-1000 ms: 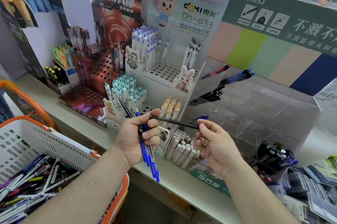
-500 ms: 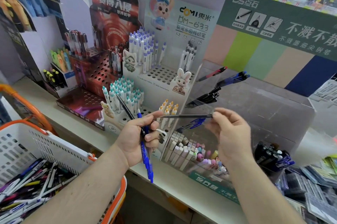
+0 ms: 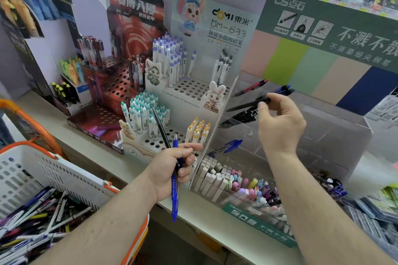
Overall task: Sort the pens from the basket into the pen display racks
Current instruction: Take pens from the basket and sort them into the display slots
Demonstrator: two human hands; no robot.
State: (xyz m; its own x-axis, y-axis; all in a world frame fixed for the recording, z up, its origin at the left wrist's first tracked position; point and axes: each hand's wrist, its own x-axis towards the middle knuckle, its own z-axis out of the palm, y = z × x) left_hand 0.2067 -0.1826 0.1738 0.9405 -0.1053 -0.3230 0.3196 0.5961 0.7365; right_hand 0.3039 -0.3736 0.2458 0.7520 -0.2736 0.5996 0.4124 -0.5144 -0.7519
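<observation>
Clear rack [image 3: 336, 133]: black pen [image 3: 247, 105] in right hand [image 3: 280, 122]

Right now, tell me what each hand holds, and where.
Right hand pinches a black pen at its rear end. Left hand grips a blue pen and another black pen mid-barrel.

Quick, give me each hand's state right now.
Left hand: closed, holding a blue pen and a black pen.
Right hand: pinching a black pen at the clear rack.
</observation>
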